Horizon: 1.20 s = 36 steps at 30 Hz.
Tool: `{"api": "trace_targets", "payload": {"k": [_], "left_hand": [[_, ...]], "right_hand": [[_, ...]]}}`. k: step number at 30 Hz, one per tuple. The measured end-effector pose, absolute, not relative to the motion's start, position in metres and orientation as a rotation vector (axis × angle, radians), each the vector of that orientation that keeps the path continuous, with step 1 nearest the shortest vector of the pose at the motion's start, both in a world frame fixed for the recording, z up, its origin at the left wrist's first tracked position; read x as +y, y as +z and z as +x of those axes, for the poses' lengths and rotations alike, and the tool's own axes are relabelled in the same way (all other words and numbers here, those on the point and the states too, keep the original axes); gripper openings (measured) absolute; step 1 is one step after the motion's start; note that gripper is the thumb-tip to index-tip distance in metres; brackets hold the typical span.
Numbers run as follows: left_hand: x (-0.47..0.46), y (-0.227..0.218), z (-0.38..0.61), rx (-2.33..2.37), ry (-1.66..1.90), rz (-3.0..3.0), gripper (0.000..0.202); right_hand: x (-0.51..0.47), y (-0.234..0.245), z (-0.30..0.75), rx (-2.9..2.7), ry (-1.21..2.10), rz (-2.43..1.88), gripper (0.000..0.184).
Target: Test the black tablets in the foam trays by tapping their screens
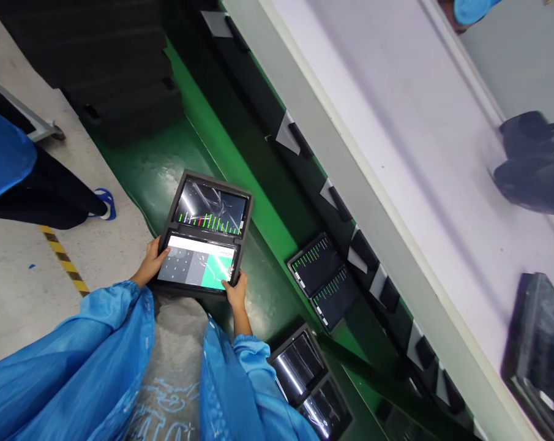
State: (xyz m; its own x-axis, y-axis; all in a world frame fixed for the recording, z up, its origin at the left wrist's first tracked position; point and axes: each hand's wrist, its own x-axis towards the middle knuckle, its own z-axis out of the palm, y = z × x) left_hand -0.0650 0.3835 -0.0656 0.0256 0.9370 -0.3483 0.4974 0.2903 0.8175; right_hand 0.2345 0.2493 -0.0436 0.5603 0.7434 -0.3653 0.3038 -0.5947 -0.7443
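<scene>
Between my two hands is a black tray (205, 231) with two compartments, each with a lit touchscreen device in it. The far screen (212, 205) is dark with a row of short green bars and a red one. The near screen (196, 262) shows a calculator keypad with a green block at its right. My left hand (152, 262) grips the tray's left edge, thumb over the near screen's corner. My right hand (237, 296) is closed on the lower right corner, its thumb on the green block. The fingers beneath the tray are hidden.
On the right runs a long white table (373, 153) with dark gloves (531, 162) and a black stack (540, 349). Below its edge lie another lit tray (323, 282) and a tray with dark screens (311, 383). Black trays (120, 67) are stacked ahead; a person (38, 184) stands left.
</scene>
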Motion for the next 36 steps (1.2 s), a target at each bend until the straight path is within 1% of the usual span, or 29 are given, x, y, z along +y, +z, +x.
{"api": "trace_targets", "payload": {"k": [8,13,20,26,31,36], "left_hand": [[0.385,-0.066,-0.068,1.609,0.586,1.348,0.064],[0.385,-0.058,-0.067,1.611,0.573,1.362,0.057],[0.411,-0.039,-0.068,1.760,0.380,1.342,0.053],[0.432,-0.035,-0.062,1.702,0.316,1.441,0.063],[0.408,-0.046,-0.058,1.664,0.423,1.451,0.077],[0.378,-0.060,-0.060,1.609,0.559,1.419,0.084]], "right_hand": [[0.259,-0.044,0.237,-0.725,0.904,-2.202,0.050],[0.258,-0.038,0.242,-0.754,0.902,-2.179,0.052],[0.264,-0.041,0.250,-0.793,0.873,-2.218,0.048],[0.264,-0.043,0.252,-0.832,0.891,-2.236,0.050],[0.264,-0.046,0.251,-0.856,0.883,-2.267,0.053],[0.266,-0.045,0.253,-0.893,0.882,-2.279,0.050]]}}
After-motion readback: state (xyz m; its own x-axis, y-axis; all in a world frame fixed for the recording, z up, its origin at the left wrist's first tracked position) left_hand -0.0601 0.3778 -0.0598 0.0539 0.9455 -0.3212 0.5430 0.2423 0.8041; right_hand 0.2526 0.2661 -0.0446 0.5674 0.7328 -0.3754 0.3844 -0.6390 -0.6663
